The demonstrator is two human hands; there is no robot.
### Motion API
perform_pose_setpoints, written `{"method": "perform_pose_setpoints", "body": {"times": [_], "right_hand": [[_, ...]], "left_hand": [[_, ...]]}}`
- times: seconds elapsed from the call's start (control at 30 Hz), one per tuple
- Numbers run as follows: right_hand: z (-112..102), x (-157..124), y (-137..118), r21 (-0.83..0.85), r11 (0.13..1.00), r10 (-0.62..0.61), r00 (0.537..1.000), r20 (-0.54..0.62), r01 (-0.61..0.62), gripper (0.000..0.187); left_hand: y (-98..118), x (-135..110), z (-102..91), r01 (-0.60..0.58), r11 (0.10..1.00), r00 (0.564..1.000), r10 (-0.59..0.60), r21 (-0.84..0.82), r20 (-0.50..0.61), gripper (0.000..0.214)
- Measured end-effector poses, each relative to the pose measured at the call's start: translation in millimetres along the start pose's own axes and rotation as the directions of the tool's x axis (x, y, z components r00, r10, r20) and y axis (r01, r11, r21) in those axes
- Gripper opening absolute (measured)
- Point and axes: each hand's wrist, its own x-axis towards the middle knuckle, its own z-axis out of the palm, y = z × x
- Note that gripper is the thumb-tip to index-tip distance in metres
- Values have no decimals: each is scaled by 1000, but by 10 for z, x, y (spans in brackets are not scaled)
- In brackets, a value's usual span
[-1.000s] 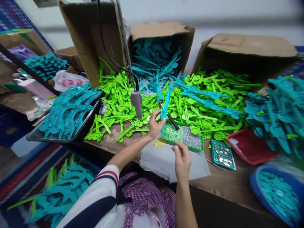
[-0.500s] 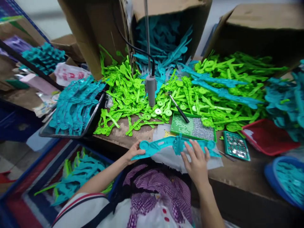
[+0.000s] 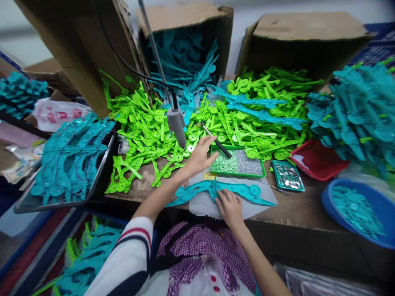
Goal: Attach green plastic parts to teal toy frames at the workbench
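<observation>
A long teal plastic part [image 3: 197, 187] with a raised crosspiece at its middle lies across white paper at the table's front edge. My right hand [image 3: 230, 209] grips it beside the crosspiece, fingers bent over it. Stretched forward above the table, my left hand [image 3: 201, 157] holds nothing and has its thumb and fingers apart. Close to those fingertips is a small hammer [image 3: 222, 149], its black handle resting over a green tray [image 3: 237, 176] of tiny metal pieces, its head among lime-green parts. My left forearm hides some of the teal part's left side.
An electric screwdriver [image 3: 176, 127] hangs over piled lime-green plastic parts [image 3: 145, 119]. Teal parts fill a black tray [image 3: 20, 204] at left. To the right are a teal tray of metal discs [image 3: 287, 176], a red scoop [image 3: 327, 164] and a blue basin [image 3: 331, 201]. Cardboard boxes [image 3: 308, 26] stand behind.
My left hand has let go of the teal part's left end and reached forward toward the hammer. The part has come down onto the paper, with my right hand now lower on it. The view has shifted right.
</observation>
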Motion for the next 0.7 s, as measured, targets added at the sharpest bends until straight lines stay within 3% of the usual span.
{"method": "perform_pose_setpoints", "body": {"times": [0.1,0.17,0.27,0.33,0.4,0.53,0.7], "right_hand": [[-119,-39,-107,56,998,25,1000,14,-26,29],[-332,-74,-97,89,995,50,999,9,-51,31],[-788,-30,196,116,983,156,976,-152,-140,30],[-1061,100,598,99,968,251,932,-261,-233,29],[-1215,299,1083,18,945,318,910,-266,-325,33],[-1168,751,1822,-283,885,351,929,-118,-370,35],[-945,1028,1997,-490,842,275,961,26,-228,30]], "left_hand": [[-477,907,314,206,978,963,-201,11,-177,55],[-842,1293,373,428,902,878,-399,60,-264,58],[-1268,1444,279,665,724,729,-578,181,-367,66],[-1439,1365,159,730,643,677,-631,232,-380,68],[-1528,1252,39,738,610,674,-646,287,-359,66],[-1520,1117,-130,655,646,756,-574,392,-315,65],[-1345,1041,-228,586,703,810,-494,403,-315,60]]}}
